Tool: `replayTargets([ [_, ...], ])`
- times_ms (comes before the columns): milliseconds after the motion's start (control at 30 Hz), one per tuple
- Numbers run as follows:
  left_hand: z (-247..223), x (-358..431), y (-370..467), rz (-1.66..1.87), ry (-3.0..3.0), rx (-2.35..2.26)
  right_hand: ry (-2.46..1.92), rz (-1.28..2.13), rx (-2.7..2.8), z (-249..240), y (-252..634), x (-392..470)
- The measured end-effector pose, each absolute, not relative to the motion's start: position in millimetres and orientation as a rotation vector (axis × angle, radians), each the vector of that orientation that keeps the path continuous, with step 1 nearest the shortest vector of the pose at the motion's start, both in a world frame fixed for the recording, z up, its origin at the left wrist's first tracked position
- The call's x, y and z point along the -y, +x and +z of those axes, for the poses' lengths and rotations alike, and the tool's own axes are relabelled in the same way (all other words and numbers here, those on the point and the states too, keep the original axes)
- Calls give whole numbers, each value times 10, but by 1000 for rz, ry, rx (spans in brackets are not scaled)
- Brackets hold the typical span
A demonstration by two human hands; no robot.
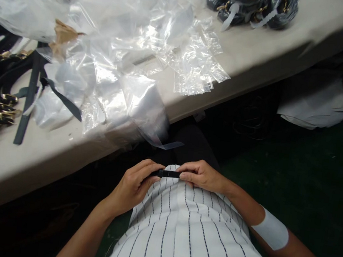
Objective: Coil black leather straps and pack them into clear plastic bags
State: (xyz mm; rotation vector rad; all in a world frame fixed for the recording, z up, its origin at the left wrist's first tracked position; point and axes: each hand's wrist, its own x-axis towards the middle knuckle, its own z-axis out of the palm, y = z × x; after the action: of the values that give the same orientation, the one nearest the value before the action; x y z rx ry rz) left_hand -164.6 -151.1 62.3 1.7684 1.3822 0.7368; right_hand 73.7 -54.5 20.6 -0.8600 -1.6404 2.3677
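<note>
Close against the striped shirt, my left hand (135, 185) and my right hand (201, 175) hold a short black strap (170, 174) between them. It looks like a narrow belt piece, stretched level from one hand to the other. Thumb and fingers of the left hand pinch one end; the right hand pinches the other. Only the middle stretch shows, as the fingers cover both ends. Both hands are in front of the table edge, below a clear plastic bag (144, 95) that hangs partly over that edge.
Black straps with gold buckles (1, 110) lie at the table's left. Clear plastic bags (195, 64) cover the middle. Rolled, wrapped black straps (282, 8) stand at the back. A loose dark strip (28, 101) rests near the buckles. White sheets (317, 101) are under the table (263, 52).
</note>
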Motion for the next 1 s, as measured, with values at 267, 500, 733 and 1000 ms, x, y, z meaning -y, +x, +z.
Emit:
replayTargets([
  [267,583,1490,-1549,792,1771,-1391,-1015,2220,1617,289,685,530],
  [500,530,1475,-1469,856,1785,-1410,-1065,2023,1727,377,624,514],
  [733,353,1415,-1378,924,1846,-1360,-986,2053,1689,387,515,490],
  [1000,629,1363,-1581,825,1630,-1498,-858,2307,1700,474,569,385],
])
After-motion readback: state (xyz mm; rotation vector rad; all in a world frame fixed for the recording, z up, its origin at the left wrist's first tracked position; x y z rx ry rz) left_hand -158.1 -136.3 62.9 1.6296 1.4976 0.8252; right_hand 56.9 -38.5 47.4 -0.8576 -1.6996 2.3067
